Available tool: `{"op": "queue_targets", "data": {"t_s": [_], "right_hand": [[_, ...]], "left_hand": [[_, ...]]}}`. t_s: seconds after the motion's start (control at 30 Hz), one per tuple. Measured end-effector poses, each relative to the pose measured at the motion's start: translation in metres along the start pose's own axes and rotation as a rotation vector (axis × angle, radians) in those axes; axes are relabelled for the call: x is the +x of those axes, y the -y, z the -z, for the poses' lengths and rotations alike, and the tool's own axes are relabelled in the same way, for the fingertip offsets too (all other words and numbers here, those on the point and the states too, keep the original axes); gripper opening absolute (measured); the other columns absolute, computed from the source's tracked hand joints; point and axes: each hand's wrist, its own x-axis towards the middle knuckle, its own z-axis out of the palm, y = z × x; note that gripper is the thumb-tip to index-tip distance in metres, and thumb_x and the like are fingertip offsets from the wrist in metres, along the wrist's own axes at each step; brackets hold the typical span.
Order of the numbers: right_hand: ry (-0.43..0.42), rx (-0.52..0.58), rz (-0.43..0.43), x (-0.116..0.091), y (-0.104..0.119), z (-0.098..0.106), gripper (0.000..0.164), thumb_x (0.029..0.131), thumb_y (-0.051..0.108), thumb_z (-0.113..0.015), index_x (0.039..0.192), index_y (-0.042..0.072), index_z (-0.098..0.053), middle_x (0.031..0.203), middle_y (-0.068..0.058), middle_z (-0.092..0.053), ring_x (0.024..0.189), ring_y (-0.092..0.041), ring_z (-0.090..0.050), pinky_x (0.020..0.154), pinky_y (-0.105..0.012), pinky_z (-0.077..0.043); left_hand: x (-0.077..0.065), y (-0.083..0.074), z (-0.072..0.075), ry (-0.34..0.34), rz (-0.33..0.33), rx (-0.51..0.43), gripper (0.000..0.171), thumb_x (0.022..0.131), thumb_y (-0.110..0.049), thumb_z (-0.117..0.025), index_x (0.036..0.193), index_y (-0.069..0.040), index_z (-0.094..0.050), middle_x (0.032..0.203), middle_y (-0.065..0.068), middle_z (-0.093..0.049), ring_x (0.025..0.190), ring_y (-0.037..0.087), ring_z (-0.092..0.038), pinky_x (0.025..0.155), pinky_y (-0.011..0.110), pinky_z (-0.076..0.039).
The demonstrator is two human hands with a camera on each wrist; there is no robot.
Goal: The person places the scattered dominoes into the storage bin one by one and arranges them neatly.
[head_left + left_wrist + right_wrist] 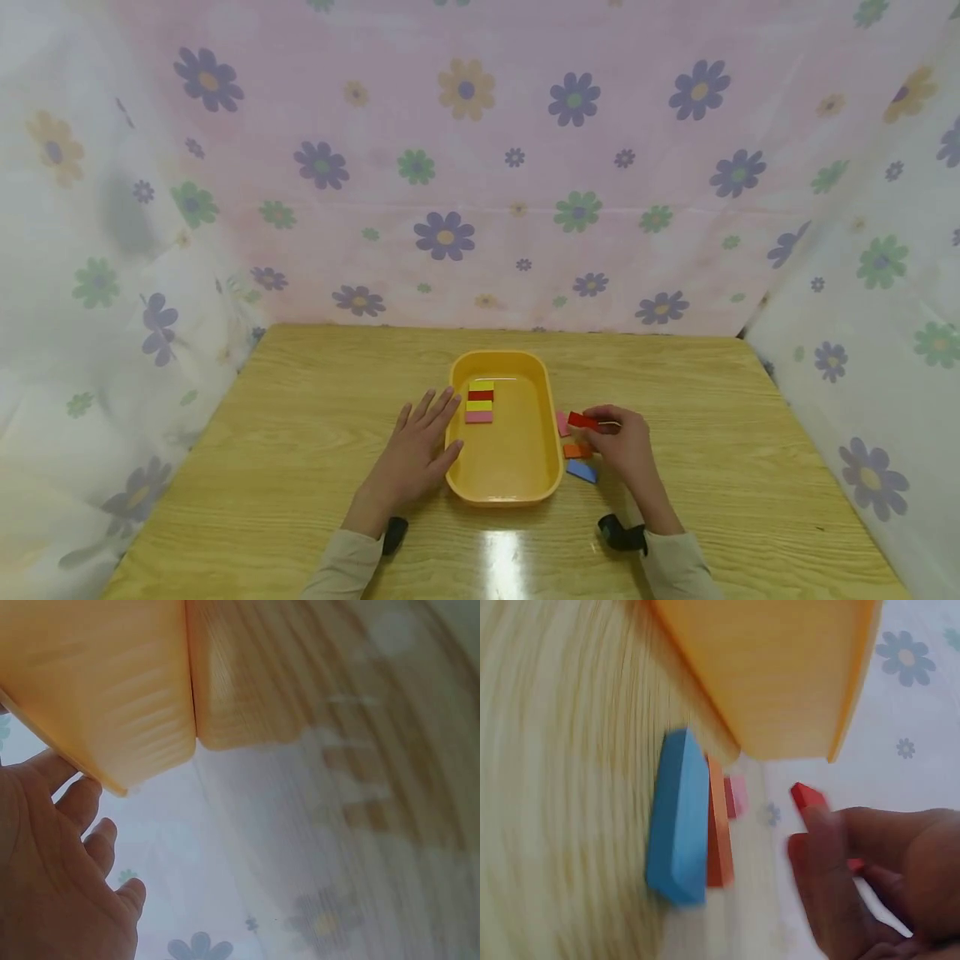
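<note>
A yellow plastic tray (504, 497) stands on the table, with a row of yellow, red, yellow and pink blocks (480, 407) along its left inner side. My left hand (416, 450) rests on the tray's left rim, fingers spread and fairly straight; the left wrist view shows the fingertips against the rim. Between thumb and fingers, my right hand (624, 437) pinches a red block (582, 421), raised above the table just right of the tray. Beside it on the table lie a pink block (562, 424), an orange block (577, 451) and a blue block (679, 817).
The wooden table (337, 367) meets flowered cloth (510, 200) at the back, with more cloth on both sides. The tray's wall (780, 675) rises close to the loose blocks. A black strap device (621, 533) sits at my right wrist.
</note>
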Motion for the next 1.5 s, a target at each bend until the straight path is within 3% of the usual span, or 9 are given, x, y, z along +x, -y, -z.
{"op": "queue_targets", "data": {"t_s": [0.13, 0.3, 0.53, 0.77, 0.87, 1.1, 1.23, 1.37, 1.5], "right_hand": [[-0.022, 0.205, -0.025, -0.003, -0.002, -0.003, 0.028, 0.093, 0.001, -0.070, 0.120, -0.007, -0.070, 0.115, -0.025, -0.071, 0.086, -0.024, -0.075, 0.070, -0.029, -0.063], [-0.104, 0.341, -0.074, -0.007, -0.002, -0.010, 0.034, 0.095, 0.013, -0.073, 0.123, -0.006, -0.070, 0.110, -0.007, -0.075, 0.088, -0.017, -0.075, 0.074, -0.025, -0.062], [-0.185, 0.555, -0.093, -0.015, 0.003, -0.017, 0.039, 0.095, 0.012, -0.072, 0.128, -0.010, -0.065, 0.099, 0.009, -0.075, 0.094, -0.019, -0.074, 0.079, -0.025, -0.061], [-0.230, 0.689, -0.090, -0.020, 0.011, -0.030, 0.023, 0.093, 0.006, -0.074, 0.116, 0.008, -0.071, 0.101, 0.007, -0.073, 0.081, -0.008, -0.071, 0.075, -0.022, -0.060], [-0.241, 0.716, -0.085, -0.022, 0.017, -0.038, 0.021, 0.091, 0.004, -0.076, 0.109, 0.013, -0.071, 0.098, 0.006, -0.074, 0.080, -0.007, -0.072, 0.072, -0.022, -0.061], [-0.244, 0.751, -0.071, -0.027, 0.033, -0.054, 0.020, 0.090, 0.001, -0.076, 0.105, 0.012, -0.069, 0.094, 0.005, -0.075, 0.075, -0.009, -0.072, 0.064, -0.018, -0.059], [-0.230, 0.753, -0.060, -0.027, 0.040, -0.062, 0.022, 0.090, 0.003, -0.077, 0.110, 0.004, -0.068, 0.096, 0.004, -0.076, 0.079, -0.010, -0.073, 0.062, -0.018, -0.058], [-0.223, 0.752, -0.049, -0.026, 0.045, -0.068, 0.034, 0.088, 0.005, -0.079, 0.117, -0.007, -0.065, 0.097, 0.003, -0.076, 0.081, -0.010, -0.074, 0.061, -0.018, -0.058], [-0.228, 0.750, -0.040, -0.024, 0.050, -0.074, 0.034, 0.088, 0.005, -0.079, 0.116, -0.008, -0.066, 0.095, 0.002, -0.077, 0.082, -0.011, -0.075, 0.061, -0.019, -0.058]], "left_hand": [[0.001, 0.001, -0.001, -0.001, 0.000, 0.010, 0.064, 0.104, -0.039, -0.053, 0.159, -0.010, -0.036, 0.167, 0.007, -0.029, 0.155, 0.036, -0.024, 0.121, 0.066, -0.018], [0.000, 0.001, -0.001, 0.004, 0.000, 0.000, 0.065, 0.104, -0.038, -0.054, 0.159, -0.009, -0.036, 0.167, 0.007, -0.029, 0.155, 0.037, -0.023, 0.121, 0.066, -0.017], [0.000, -0.001, 0.000, 0.016, 0.009, -0.008, 0.065, 0.104, -0.038, -0.054, 0.159, -0.009, -0.035, 0.167, 0.008, -0.028, 0.155, 0.037, -0.022, 0.121, 0.066, -0.015], [0.000, 0.001, -0.001, -0.006, 0.002, -0.011, 0.064, 0.103, -0.036, -0.056, 0.158, -0.009, -0.037, 0.167, 0.008, -0.030, 0.154, 0.038, -0.023, 0.121, 0.067, -0.017], [0.000, 0.001, -0.001, -0.009, -0.002, -0.012, 0.064, 0.103, -0.035, -0.057, 0.158, -0.008, -0.037, 0.166, 0.009, -0.030, 0.154, 0.038, -0.024, 0.120, 0.067, -0.017], [0.001, 0.001, -0.002, -0.005, -0.002, -0.014, 0.064, 0.104, -0.037, -0.055, 0.159, -0.009, -0.036, 0.167, 0.007, -0.029, 0.154, 0.038, -0.024, 0.121, 0.066, -0.017], [0.001, 0.000, 0.000, 0.000, 0.002, -0.031, 0.064, 0.104, -0.038, -0.054, 0.159, -0.011, -0.035, 0.167, 0.007, -0.029, 0.155, 0.037, -0.023, 0.122, 0.065, -0.016], [0.000, 0.000, 0.001, -0.012, -0.003, -0.045, 0.064, 0.104, -0.036, -0.056, 0.159, -0.010, -0.036, 0.166, 0.008, -0.030, 0.154, 0.039, -0.025, 0.121, 0.066, -0.016], [-0.001, 0.000, 0.001, -0.016, 0.001, -0.039, 0.064, 0.104, -0.035, -0.057, 0.159, -0.009, -0.037, 0.166, 0.009, -0.031, 0.153, 0.039, -0.025, 0.121, 0.066, -0.017]]}}
